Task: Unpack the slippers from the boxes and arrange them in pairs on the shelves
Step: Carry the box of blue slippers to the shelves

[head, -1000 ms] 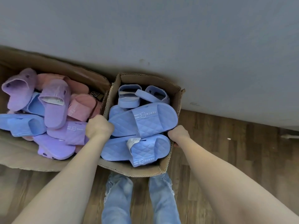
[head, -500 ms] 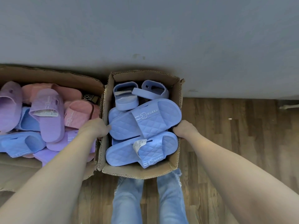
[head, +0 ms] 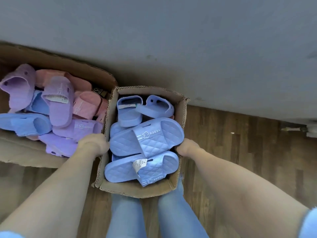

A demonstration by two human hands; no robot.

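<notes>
Wood floor point(head: 223, 143): large cardboard box point(head: 20, 152) on it.

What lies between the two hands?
The small box of blue slippers: the left hand grips its left wall, the right hand its right wall. Seen in the head view.

We see a plain grey-blue painted wall point(head: 171, 40) meeting a dark brown wood-plank floor point(head: 231, 146) under soft, even light, with a small pale thing point(head: 311, 132), too blurred to tell, at its foot far right.

White "BOZZ…" lettering on the blue slipper point(head: 147, 140) strap, last letter unclear
</notes>
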